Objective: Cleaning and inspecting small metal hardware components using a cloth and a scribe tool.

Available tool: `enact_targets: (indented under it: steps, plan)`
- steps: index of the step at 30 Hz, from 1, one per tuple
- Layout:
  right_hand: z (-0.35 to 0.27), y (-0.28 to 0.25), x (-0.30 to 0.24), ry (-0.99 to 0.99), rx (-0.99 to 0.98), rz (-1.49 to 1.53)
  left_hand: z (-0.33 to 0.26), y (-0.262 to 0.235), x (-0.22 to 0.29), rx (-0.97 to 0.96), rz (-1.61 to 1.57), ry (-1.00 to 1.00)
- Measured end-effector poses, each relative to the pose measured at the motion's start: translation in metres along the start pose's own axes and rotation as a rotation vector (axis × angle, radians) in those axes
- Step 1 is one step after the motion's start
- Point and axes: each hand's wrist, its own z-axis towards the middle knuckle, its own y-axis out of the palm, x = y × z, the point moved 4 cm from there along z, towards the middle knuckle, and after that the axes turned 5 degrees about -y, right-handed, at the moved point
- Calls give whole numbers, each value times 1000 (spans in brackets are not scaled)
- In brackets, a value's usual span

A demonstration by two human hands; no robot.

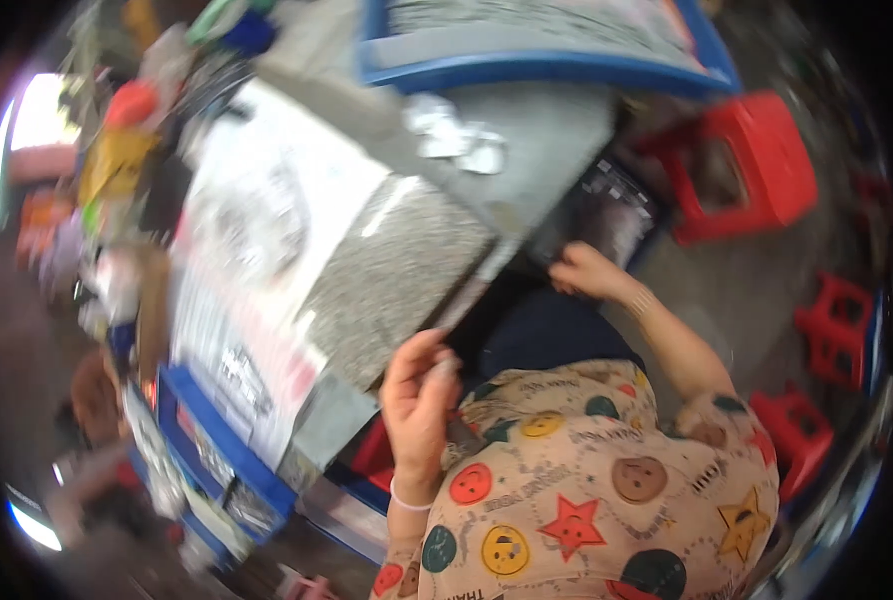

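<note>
Though blur smears much of the view, your left hand curls its grip around a small grey object at the counter edge; your right hand, fingers bent, touches a dark crate below it.

I take this for a small street-side shop or market stall. I see red plastic stools on a bare floor, a grey counter edged by blue crates, and colourful packaged goods heaped at one side.
</note>
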Motion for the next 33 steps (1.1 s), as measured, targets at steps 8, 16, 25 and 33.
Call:
enact_targets:
  steps: [8,16,25,33]
  plan:
    - [-62,74,-187,-436,-333,-122,3,19,6,-237,-91,173]
    - [-39,127,-231,-504,-402,322,-24,-14,44,-98,548,818]
    - [-1,118,-245,-297,-150,420,5,-159,152,344,1005,914]
    - [13,139,-244,-234,-177,246,151,-343,304,1295,1413,1026]
